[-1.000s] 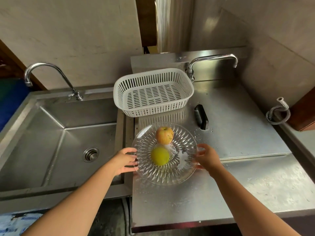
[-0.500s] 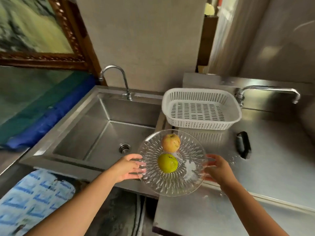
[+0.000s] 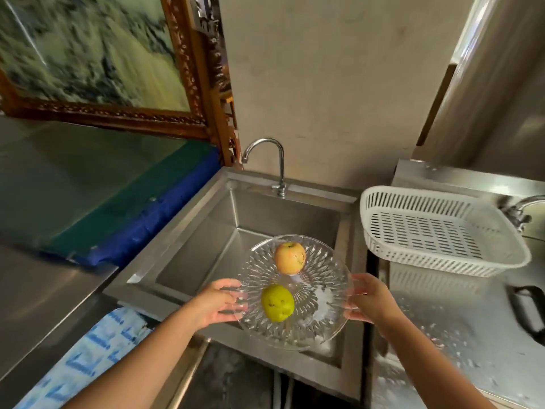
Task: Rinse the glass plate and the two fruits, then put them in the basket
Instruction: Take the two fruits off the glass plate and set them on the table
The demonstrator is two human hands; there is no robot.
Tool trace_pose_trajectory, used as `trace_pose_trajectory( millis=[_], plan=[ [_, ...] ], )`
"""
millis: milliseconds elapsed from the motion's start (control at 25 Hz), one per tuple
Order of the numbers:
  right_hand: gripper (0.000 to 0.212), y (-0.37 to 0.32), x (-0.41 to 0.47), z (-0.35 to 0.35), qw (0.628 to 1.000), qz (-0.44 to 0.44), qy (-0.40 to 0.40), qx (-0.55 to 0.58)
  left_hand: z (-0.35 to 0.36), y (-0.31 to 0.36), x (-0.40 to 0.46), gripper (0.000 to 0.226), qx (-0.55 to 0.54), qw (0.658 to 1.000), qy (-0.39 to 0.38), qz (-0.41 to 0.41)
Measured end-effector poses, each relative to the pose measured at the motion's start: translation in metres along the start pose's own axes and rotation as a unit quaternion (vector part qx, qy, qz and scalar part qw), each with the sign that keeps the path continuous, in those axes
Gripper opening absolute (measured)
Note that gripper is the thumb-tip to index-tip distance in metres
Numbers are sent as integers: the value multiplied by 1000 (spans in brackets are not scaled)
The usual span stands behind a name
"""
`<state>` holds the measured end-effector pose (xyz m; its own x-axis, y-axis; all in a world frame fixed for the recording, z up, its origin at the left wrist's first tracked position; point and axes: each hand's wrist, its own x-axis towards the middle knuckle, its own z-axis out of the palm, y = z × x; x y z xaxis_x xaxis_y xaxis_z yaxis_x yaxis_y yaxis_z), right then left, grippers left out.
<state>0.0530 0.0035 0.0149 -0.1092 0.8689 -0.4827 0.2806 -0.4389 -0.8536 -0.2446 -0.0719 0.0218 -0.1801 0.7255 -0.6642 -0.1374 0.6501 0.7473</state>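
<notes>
A round cut-glass plate (image 3: pixel 321 278) hangs in the air over the front right part of the steel sink (image 3: pixel 206 249). On it lie a yellow-red apple (image 3: pixel 290 258) at the far side and a green fruit (image 3: pixel 277 303) nearer me. My left hand (image 3: pixel 216 304) grips the plate's left rim and my right hand (image 3: pixel 370 299) grips its right rim. The white slotted basket (image 3: pixel 442 231) stands on the steel counter to the right of the sink, with nothing in it.
A curved tap (image 3: pixel 269 160) rises at the sink's back edge, no water running. A second tap (image 3: pixel 525 206) shows at the far right behind the basket. A black object (image 3: pixel 528 312) lies on the wet counter (image 3: pixel 442 335). A framed picture (image 3: pixel 97 54) hangs at left.
Both hands have lifted the plate with the two fruits off the counter and carried it left, over the sink. My view has swung left with it.
</notes>
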Motion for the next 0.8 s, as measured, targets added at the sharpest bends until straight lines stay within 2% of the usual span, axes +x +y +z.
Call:
trace_pose_trajectory(
  millis=[200,360,480,600,800],
  plan=[
    [50,-20,31,73,999,27,29,30,-73,38,54,44,35,999,-24,3],
    [45,-19,55,123,996,54,54,54,-110,52,96,43,79,996,-36,-29],
    [41,-15,81,145,993,80,67,63,-123,50,138,45,93,993,-41,-61],
    [46,-5,114,157,991,86,80,58,-127,50,178,48,99,992,-44,-67],
    [49,25,191,176,990,87,95,55,-129,41,260,35,80,994,-37,-62]
  ],
)
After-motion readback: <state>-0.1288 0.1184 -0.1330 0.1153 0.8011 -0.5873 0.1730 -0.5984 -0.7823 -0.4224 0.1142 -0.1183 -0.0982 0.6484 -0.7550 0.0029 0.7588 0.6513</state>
